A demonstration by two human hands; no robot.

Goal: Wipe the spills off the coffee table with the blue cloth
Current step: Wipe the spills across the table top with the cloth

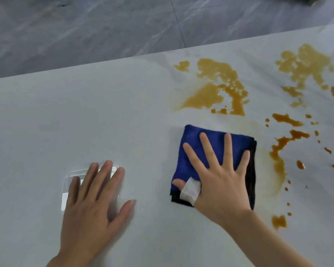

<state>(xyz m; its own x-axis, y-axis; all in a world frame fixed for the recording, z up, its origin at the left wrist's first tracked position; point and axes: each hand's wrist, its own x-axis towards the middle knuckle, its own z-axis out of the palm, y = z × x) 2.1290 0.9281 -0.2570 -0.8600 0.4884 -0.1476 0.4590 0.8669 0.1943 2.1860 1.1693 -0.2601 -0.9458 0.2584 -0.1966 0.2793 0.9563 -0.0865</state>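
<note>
Right hand (218, 174) flat on folded dark blue fluffy cloth (189, 151), fingers straight and spread wide, pressing it down, not grabbing. White bandage (190, 188) round thumb. Cloth lies on white coffee table (85, 116), just beside brown sticky spills (220, 87). Left hand (91, 205) flat on table, fingers straight, over clear plastic piece (69, 189).

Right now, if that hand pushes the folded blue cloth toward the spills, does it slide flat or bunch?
The blue cloth looks soft and floppy; its folded layers are uneven at the edges. Under the spread right hand it probably slides flat. The coffee table looks smooth, so drag seems low.
</note>
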